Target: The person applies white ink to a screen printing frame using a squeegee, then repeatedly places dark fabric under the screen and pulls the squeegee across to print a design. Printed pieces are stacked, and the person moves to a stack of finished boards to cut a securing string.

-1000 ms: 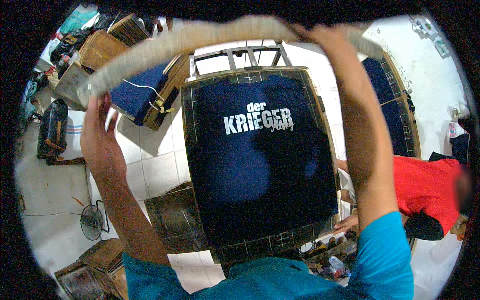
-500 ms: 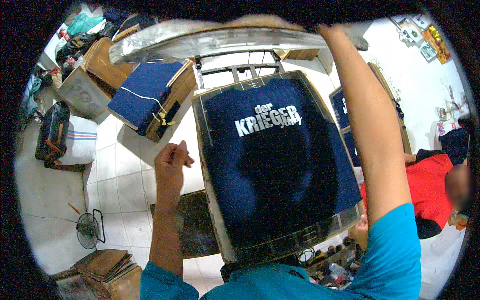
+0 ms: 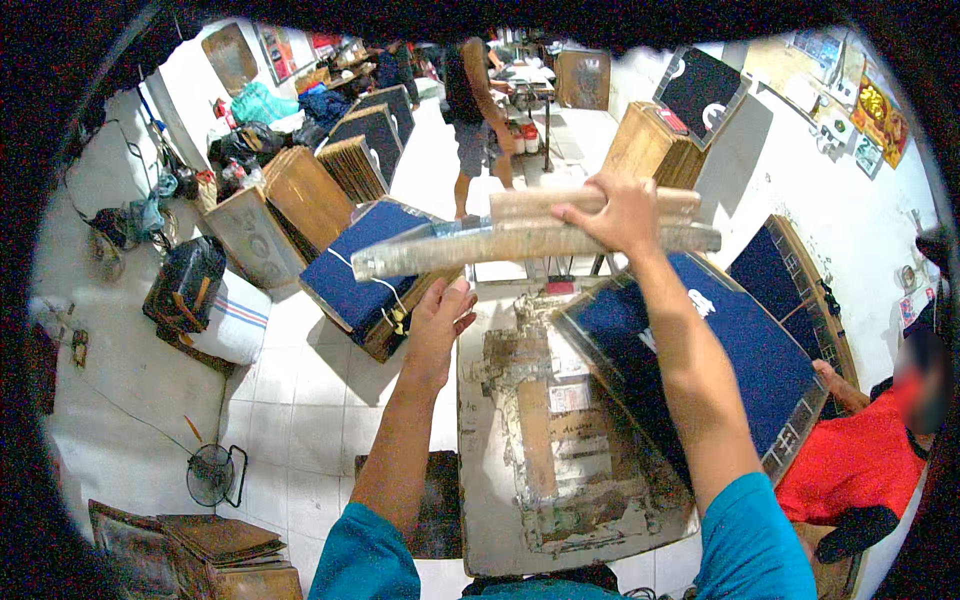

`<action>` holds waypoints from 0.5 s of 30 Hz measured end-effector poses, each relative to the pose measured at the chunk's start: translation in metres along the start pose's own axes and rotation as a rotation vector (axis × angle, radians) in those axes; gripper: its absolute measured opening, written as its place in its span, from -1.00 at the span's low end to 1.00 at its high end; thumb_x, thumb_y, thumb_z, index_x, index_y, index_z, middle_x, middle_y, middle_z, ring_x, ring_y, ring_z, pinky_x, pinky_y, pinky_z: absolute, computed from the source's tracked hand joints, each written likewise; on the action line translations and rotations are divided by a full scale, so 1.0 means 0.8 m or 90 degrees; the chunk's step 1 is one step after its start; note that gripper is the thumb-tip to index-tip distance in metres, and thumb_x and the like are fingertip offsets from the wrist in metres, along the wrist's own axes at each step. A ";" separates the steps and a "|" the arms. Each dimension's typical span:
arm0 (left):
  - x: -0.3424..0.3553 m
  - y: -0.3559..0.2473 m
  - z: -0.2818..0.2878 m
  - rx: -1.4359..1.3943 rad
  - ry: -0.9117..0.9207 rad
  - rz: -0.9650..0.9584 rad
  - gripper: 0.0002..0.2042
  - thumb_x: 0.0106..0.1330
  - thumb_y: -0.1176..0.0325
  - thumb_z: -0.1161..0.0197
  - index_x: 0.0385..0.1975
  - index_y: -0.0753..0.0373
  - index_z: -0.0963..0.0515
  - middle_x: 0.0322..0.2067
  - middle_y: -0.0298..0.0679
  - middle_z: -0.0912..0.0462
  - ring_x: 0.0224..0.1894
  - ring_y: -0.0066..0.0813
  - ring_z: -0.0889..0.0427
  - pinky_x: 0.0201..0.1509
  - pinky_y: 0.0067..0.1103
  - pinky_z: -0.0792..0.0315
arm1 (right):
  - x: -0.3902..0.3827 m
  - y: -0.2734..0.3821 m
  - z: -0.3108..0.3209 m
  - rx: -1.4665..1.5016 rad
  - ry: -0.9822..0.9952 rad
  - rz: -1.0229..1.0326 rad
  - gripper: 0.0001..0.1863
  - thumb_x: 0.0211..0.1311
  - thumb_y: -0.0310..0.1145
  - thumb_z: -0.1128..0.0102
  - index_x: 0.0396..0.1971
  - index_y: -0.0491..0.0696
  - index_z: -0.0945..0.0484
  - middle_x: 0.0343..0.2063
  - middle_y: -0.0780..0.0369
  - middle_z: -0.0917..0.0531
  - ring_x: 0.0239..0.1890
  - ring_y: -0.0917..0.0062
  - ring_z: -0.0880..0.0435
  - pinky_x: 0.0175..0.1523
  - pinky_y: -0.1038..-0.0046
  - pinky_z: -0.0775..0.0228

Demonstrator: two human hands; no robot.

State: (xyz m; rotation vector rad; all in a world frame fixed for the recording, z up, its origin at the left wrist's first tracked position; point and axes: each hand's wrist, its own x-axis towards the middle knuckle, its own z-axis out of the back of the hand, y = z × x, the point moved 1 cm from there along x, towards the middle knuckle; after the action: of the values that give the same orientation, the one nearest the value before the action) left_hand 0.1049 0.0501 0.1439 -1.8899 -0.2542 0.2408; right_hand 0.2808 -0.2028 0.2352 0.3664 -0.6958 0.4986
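Rising from the lower edge, both forearms reach over the paint-crusted printing table (image 3: 500, 480). The left hand (image 3: 440, 320) hangs open and empty just under the long squeegee (image 3: 530, 240), while the right hand (image 3: 620, 215) grips it near the middle, lifted clear of the table. By my judgement no printing stroke is underway. Right of the table, a dark-blue screen frame (image 3: 720, 350) lies tilted.

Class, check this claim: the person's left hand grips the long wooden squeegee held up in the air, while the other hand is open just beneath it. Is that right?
Not quite. The head view shows the right hand gripping the long wooden squeegee; the left hand is the open one just beneath it, fingers spread and holding nothing. The rest stands.
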 end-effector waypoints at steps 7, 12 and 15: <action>-0.051 0.076 -0.004 -0.173 -0.051 0.077 -0.65 0.50 0.03 -0.19 -0.01 0.21 -0.54 -0.19 -0.29 -0.67 -0.15 -0.42 -0.65 -0.01 -0.44 -0.52 | -0.152 0.002 -0.028 0.011 -0.046 0.034 -0.22 -0.05 0.48 -0.33 -0.32 -0.07 -0.75 -0.34 0.18 -0.73 -0.18 0.32 -0.64 0.08 0.12 -0.22; -0.092 0.229 0.030 -0.295 -0.270 0.233 -0.58 0.44 -0.11 -0.16 -0.06 0.14 -0.55 -0.24 -0.34 -0.64 -0.25 -0.43 -0.58 -0.12 -0.45 -0.47 | -0.307 0.003 -0.074 0.074 0.147 -0.041 -0.30 -0.05 0.33 -0.48 -0.25 -0.07 -0.75 -0.36 0.23 -0.70 -0.22 0.40 -0.57 0.01 0.16 -0.18; -0.101 0.305 0.051 -0.278 -0.308 0.297 -0.48 0.39 -0.22 -0.13 0.05 0.11 -0.52 -0.12 -0.32 -0.63 -0.15 -0.40 -0.58 -0.04 -0.40 -0.44 | -0.361 -0.017 -0.091 0.141 0.270 -0.058 -0.28 -0.04 0.22 -0.53 -0.01 -0.04 -0.71 -0.18 0.21 -0.69 -0.05 0.34 -0.56 0.12 0.09 -0.19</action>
State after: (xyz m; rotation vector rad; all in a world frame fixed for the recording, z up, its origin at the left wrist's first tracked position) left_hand 0.0298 -0.0151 -0.0968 -2.2869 -0.1941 1.0342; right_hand 0.1352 -0.2692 -0.0167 0.4794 -0.2120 0.5471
